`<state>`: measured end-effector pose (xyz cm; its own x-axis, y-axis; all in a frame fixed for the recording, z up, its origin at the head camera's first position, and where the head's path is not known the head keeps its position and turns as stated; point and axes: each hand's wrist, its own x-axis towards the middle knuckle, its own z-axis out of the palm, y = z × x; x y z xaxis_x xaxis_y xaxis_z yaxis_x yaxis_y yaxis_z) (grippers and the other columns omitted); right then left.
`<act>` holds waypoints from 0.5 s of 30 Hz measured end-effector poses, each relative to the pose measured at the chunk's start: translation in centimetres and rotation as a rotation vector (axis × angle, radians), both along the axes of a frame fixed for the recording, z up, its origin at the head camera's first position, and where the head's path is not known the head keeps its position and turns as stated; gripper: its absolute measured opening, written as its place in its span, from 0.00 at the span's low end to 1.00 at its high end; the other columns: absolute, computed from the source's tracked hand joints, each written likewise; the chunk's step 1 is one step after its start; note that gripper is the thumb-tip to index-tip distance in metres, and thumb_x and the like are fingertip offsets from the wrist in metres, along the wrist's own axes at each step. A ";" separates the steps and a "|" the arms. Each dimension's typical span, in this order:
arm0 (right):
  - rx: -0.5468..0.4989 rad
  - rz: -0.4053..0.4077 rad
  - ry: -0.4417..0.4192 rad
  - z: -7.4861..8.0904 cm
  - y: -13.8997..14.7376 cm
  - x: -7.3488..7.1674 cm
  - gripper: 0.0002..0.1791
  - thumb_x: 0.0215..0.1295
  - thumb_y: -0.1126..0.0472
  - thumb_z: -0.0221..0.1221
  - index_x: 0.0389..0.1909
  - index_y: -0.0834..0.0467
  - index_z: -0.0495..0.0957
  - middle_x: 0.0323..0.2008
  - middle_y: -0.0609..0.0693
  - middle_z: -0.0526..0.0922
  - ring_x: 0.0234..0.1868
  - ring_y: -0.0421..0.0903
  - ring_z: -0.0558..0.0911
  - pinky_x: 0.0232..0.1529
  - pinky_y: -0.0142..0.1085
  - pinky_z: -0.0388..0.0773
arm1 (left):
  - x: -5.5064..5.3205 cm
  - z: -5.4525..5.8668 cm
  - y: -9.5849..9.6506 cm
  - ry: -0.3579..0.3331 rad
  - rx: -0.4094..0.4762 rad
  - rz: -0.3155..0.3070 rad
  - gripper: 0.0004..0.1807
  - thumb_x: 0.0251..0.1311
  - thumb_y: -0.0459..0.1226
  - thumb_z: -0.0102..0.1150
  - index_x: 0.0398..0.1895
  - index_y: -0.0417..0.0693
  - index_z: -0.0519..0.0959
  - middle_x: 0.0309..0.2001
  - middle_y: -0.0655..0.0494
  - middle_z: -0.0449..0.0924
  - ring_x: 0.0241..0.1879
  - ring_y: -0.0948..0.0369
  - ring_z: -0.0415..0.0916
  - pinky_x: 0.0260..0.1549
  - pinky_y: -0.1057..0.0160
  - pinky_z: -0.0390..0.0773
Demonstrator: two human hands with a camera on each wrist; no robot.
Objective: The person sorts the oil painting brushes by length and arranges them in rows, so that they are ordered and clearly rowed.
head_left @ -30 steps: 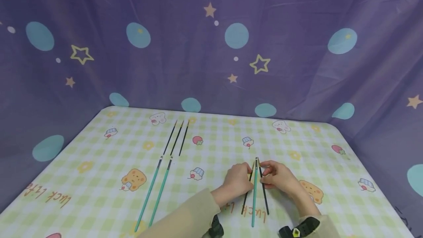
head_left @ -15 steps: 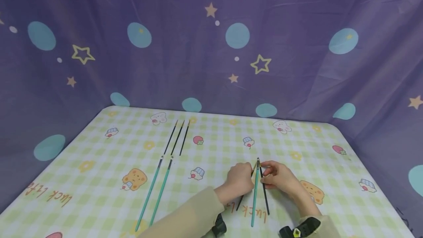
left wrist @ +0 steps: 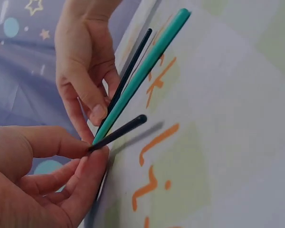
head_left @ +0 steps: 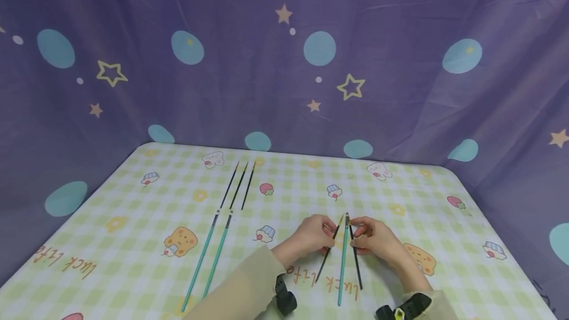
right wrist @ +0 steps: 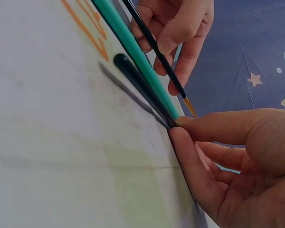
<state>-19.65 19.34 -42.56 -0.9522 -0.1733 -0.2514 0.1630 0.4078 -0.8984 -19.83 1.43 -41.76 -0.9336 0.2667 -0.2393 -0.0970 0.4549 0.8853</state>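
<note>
My left hand (head_left: 313,233) pinches a thin black paintbrush (head_left: 325,260) between thumb and fingers; its handle slants toward the lower left. In the right wrist view, that brush's golden bristle tip (right wrist: 190,106) points toward my right hand (right wrist: 242,152). My right hand pinches another black paintbrush (head_left: 357,266), its handle end (right wrist: 123,61) pointing away from the fingertips. Between the hands lies a teal paintbrush (head_left: 343,260), its head close to the right black brush's head. Whether my right fingertips also touch the teal brush, I cannot tell.
Left of my hands, two teal paintbrushes (head_left: 219,254) lie side by side on the checked tablecloth (head_left: 284,211). Beyond their heads, three thin black paintbrushes (head_left: 239,186) form a row. A purple patterned curtain (head_left: 249,93) hangs behind the table.
My left hand has shifted slightly left with its black brush, whose handle end swung left and whose tip now stands apart from the teal brush. The right hand has stayed nearly still.
</note>
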 end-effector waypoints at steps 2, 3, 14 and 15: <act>-0.004 0.000 0.001 0.0 0.1 0.0 0.28 0.51 0.72 0.60 0.55 0.68 0.67 0.32 0.55 0.72 0.28 0.45 0.76 0.28 0.37 0.81 | -0.1 -0.2 -0.1 -0.029 0.068 0.004 0.14 0.44 0.23 0.60 0.36 0.40 0.77 0.25 0.53 0.72 0.18 0.62 0.72 0.16 0.66 0.77; -0.005 0.002 0.003 0.1 0.2 0.1 0.28 0.51 0.72 0.60 0.55 0.68 0.66 0.32 0.55 0.72 0.28 0.45 0.76 0.28 0.37 0.81 | -0.2 -0.3 -0.2 -0.041 0.093 0.003 0.14 0.45 0.22 0.60 0.37 0.40 0.77 0.25 0.53 0.72 0.19 0.62 0.72 0.16 0.66 0.77; -0.019 0.022 0.007 -0.2 0.1 0.0 0.29 0.51 0.71 0.62 0.55 0.68 0.66 0.33 0.56 0.71 0.29 0.45 0.76 0.28 0.37 0.81 | -1.4 -0.7 -2.4 -0.062 0.242 0.041 0.17 0.46 0.21 0.58 0.43 0.35 0.75 0.32 0.47 0.78 0.20 0.62 0.74 0.20 0.64 0.79; -0.018 0.014 0.004 -0.2 0.1 0.0 0.29 0.50 0.71 0.62 0.55 0.68 0.66 0.33 0.56 0.71 0.29 0.45 0.76 0.28 0.37 0.81 | -1.6 -0.7 -2.7 -0.056 0.251 0.053 0.17 0.46 0.21 0.58 0.43 0.35 0.76 0.32 0.47 0.78 0.20 0.62 0.74 0.20 0.64 0.79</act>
<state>-19.66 19.49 -42.79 -0.9507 -0.1912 -0.2442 0.1536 0.3940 -0.9062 -21.38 -1.22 -42.46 -0.9350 0.2750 -0.2238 -0.1671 0.2147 0.9623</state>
